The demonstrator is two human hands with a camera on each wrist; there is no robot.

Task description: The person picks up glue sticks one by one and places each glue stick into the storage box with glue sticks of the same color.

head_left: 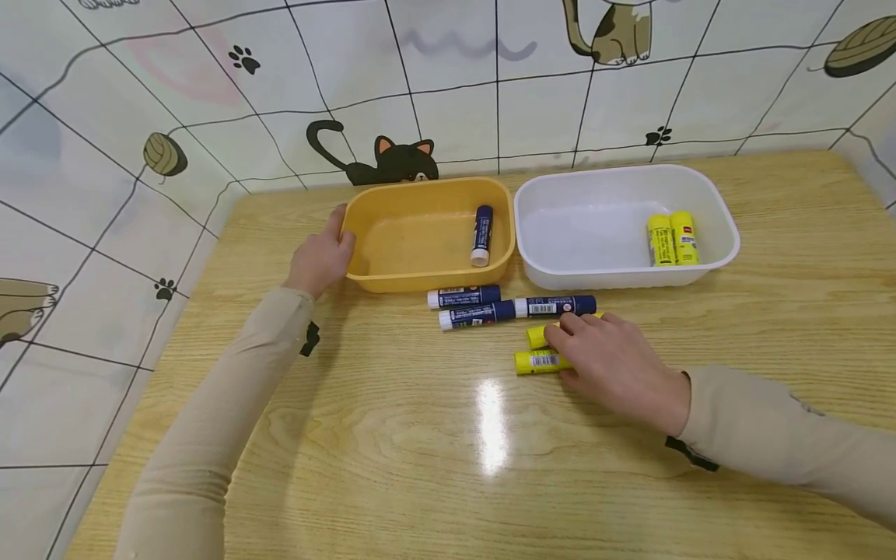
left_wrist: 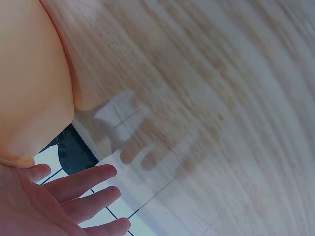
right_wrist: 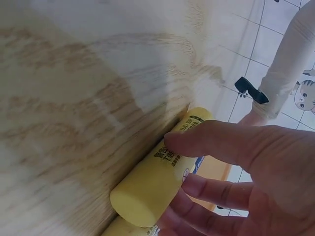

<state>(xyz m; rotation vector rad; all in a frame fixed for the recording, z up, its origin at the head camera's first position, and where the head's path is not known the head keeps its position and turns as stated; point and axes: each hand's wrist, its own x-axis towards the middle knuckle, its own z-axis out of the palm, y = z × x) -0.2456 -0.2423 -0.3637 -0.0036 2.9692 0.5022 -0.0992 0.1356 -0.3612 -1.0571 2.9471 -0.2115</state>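
My right hand pinches a yellow glue stick lying on the table, its thumb across the label and fingertips at the far side. A second yellow glue stick lies just beyond it, partly hidden under the fingers. My left hand rests at the left end of an orange bin, touching its rim, with several fingers straight and spread in the left wrist view. One dark blue glue stick is inside that bin. A white bin alongside holds two yellow glue sticks.
Three dark blue glue sticks with white caps lie on the wooden table before the bins. Behind the bins stands a tiled wall with cat drawings; the wall continues along the left side.
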